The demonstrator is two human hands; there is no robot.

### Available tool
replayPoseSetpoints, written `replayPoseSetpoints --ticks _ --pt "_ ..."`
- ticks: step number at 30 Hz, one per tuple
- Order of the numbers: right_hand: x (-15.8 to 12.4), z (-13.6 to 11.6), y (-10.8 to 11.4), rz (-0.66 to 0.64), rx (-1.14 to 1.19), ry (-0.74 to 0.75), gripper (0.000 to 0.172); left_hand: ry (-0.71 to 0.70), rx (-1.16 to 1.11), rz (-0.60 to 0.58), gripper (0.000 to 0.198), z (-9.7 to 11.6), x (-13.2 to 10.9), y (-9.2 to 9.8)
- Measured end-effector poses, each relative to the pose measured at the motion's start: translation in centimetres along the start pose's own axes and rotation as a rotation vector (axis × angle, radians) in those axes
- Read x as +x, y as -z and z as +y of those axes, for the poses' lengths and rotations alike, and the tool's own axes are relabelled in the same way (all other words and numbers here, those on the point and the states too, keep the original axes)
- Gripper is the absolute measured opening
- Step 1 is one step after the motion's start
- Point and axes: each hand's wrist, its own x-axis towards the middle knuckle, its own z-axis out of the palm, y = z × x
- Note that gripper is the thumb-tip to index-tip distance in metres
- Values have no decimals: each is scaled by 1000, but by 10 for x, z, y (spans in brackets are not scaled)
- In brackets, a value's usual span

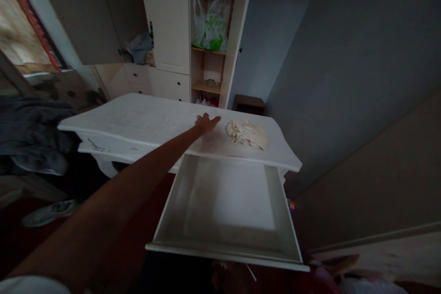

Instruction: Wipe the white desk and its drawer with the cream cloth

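Observation:
My left hand [206, 124] reaches across to the top of a white table [155, 115], its fingers apart and nothing seen in them. To its right, a crumpled cream cloth [250, 134] lies on the tabletop, a little apart from the hand. Nearer to me, a white drawer [223, 253] is pulled far out of the table, and no things show inside it. Beneath the drawer's front edge is a dim brownish shape that may be my right hand [223, 276]. It is too dark to make out its fingers.
Behind the table stands a white wardrobe [168, 18] with an open door and a plastic bag [215, 27] on a shelf. Dark grey fabric [34, 133] is heaped at the left, above a shoe [50, 212] on the red floor. A grey wall [351, 78] bounds the right.

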Motion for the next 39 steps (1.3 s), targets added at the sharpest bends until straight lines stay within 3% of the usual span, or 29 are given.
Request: replayPoseSetpoints --ticks 3,7,9,11,14,17,20,24,28,30,32,34,36,39 --pt "-12 -12 -3 -37 -11 -2 32 -323 -28 -30 100 45 -19 -23" --pt "-26 -26 -3 -62 -36 -15 31 -706 136 -160 125 91 -31 -54" --pt "-29 -30 -2 -68 -47 -21 31 -765 220 -215 132 106 -29 -66" --pt "-30 -31 0 -68 -50 -21 32 -726 273 -273 131 113 -27 -76" --pt "-29 -26 1 -62 -40 -11 33 -644 307 -255 106 112 -28 -81" --pt "-26 -17 3 -56 -19 -3 34 -674 335 -166 75 102 -41 -74" --pt "-22 -8 5 -55 0 5 33 -722 316 -146 68 85 -70 -61" --pt "-8 5 9 -50 22 27 31 -786 254 -24 60 52 -129 -53" --pt "10 20 12 -15 62 78 39 -955 357 36 44 4 -181 -64" --pt "16 26 15 7 84 104 46 -1069 438 10 45 -24 -191 -74" --pt "17 31 17 29 106 125 51 -1093 508 -22 39 -51 -191 -80" --pt "15 35 20 72 167 153 51 -984 569 -16 38 -71 -184 -82" --pt "11 38 22 120 236 178 49 -772 603 5 37 -82 -174 -80" --pt "6 40 22 179 311 181 43 -473 601 -33 69 -85 -163 -79"
